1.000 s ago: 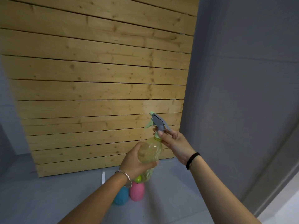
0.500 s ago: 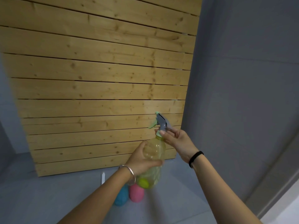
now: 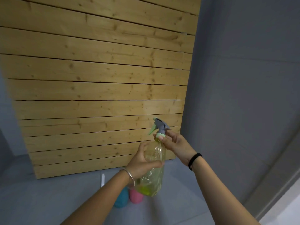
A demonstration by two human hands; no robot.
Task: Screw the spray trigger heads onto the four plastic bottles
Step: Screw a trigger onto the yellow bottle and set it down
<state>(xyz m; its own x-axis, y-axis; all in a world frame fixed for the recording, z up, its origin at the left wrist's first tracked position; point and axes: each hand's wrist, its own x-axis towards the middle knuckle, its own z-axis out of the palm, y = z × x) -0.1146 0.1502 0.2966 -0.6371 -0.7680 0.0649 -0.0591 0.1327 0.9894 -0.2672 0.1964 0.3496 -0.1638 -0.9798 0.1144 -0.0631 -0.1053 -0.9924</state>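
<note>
The yellow bottle [image 3: 154,166] was held in the air at lower centre of the frame, tilted slightly, in front of the wooden panel [image 3: 97,78]. The left hand [image 3: 142,161] was wrapped around the bottle's middle, thumb across the front. The right hand [image 3: 175,145] was pinching the pale green collar [image 3: 159,135] at the neck with thumb and fingertips; the grey trigger head [image 3: 159,125] stood above it, nozzle pointing to upper left.

Step in hand, as judged: threading this head onto the yellow bottle. The collar sat against the neck with no clear gap, so the thread appeared engaged, but how tight it was could not be told.

Below the hands, on the grey floor [image 3: 48,200], a blue bottle [image 3: 121,200] and a pink bottle [image 3: 135,198] stood side by side, largely hidden by the left forearm; whether they carried heads could not be seen. A small white object [image 3: 102,180] stood just behind them; its nature was unclear. A fourth bottle was not in view.

Next move, as judged: the right hand would need to regrip and turn the collar while the left kept the bottle from rotating, until firm. Risks: cross-threading if the head sat askew, and squeezing the thin-walled bottle out of shape.
</note>
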